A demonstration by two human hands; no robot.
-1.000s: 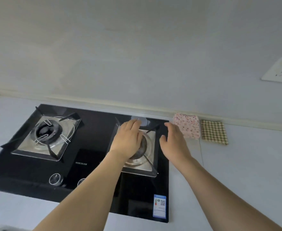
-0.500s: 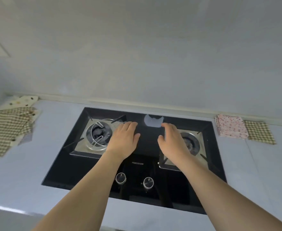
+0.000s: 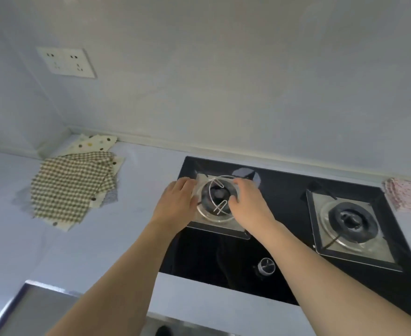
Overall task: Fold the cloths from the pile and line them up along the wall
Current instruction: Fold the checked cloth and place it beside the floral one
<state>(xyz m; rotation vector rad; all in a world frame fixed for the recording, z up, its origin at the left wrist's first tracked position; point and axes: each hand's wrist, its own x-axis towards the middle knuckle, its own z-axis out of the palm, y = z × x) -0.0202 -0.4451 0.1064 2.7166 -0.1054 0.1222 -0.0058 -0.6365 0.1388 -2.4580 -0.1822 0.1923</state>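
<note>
Both my hands hang over the left burner (image 3: 217,202), left hand (image 3: 176,206) and right hand (image 3: 249,207) loosely spread and holding nothing, reaching toward the pile of cloths (image 3: 74,181) left of the hob. A folded floral cloth (image 3: 408,196) sits right of it, by the wall.

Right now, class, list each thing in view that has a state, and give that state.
left hand: open, empty, above the hob
right hand: open, empty, above the left burner
checked cloth: unfolded, topmost on the pile
pink floral cloth: folded, by the wall
right burner: unlit
</note>
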